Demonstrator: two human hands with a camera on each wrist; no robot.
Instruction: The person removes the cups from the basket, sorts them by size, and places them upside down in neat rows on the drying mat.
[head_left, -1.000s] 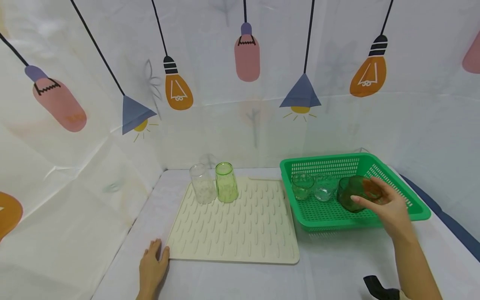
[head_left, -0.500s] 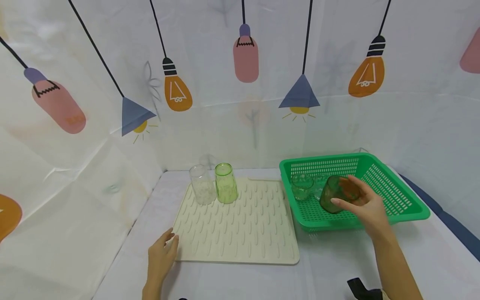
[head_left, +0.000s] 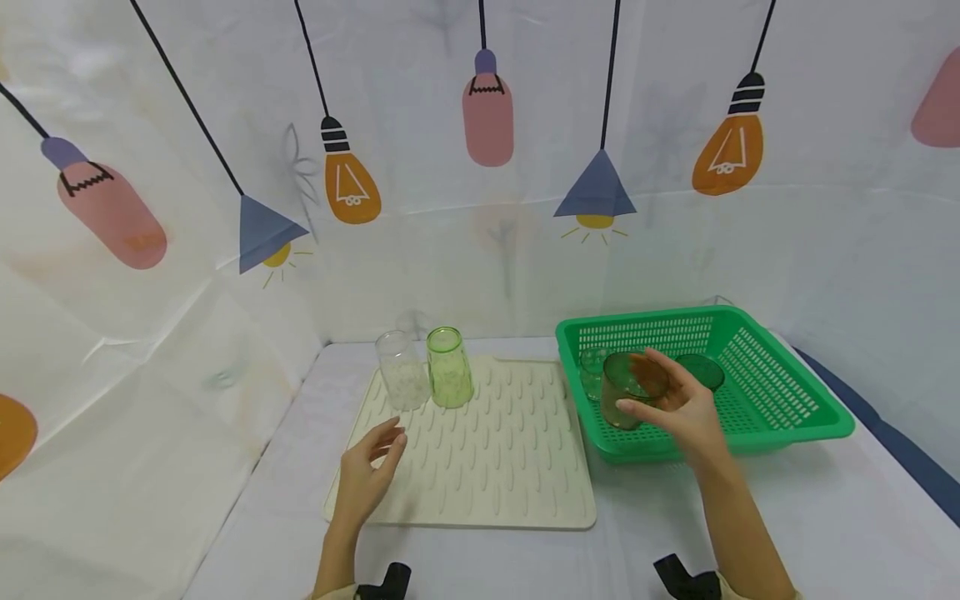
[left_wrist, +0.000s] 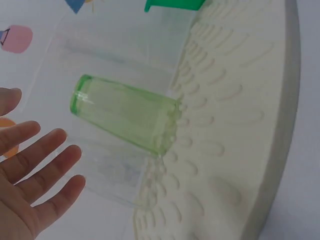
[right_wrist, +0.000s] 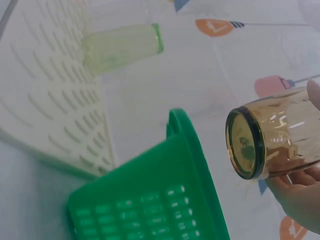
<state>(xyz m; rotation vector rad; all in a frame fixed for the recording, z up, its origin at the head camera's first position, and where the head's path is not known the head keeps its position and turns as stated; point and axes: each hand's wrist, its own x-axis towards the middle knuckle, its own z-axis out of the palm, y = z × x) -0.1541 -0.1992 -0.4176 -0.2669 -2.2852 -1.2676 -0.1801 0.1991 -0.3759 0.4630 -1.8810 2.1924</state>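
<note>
Right wrist view shows a glossy, see-through amber glass point(right_wrist: 281, 131).

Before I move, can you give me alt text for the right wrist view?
The right grip holds an amber glass at the picture's right edge; a green basket sits at bottom centre. At upper left, a pale green glass stands on a cream mat.

Amber glass point(right_wrist: 280, 134) and right hand point(right_wrist: 300, 200) cropped in right wrist view, clear tumbler point(left_wrist: 119, 172) blurred in left wrist view
</note>
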